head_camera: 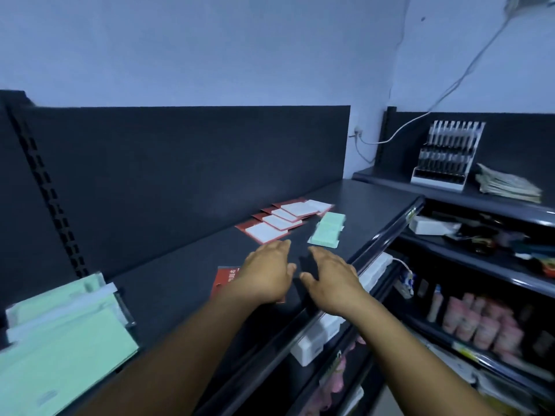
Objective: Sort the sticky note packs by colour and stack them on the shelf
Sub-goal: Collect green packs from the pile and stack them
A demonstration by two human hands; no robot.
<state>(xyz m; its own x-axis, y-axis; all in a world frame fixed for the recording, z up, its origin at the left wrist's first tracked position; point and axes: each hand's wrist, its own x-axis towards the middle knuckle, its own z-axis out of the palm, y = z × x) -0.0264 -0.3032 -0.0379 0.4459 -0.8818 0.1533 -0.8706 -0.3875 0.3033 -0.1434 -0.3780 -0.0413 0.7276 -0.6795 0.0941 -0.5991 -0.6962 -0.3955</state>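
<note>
Green folders point(57, 334) beside red pack point(223, 279)

Pen rack point(444, 156) beside paper bundle point(507, 187)

Red-backed white packs point(282, 219), mint-green packs point(327, 229) — dark shelf point(180, 277).

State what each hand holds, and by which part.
Nothing is held. The left hand and right hand hover open over the shelf, short of the green packs.
</note>
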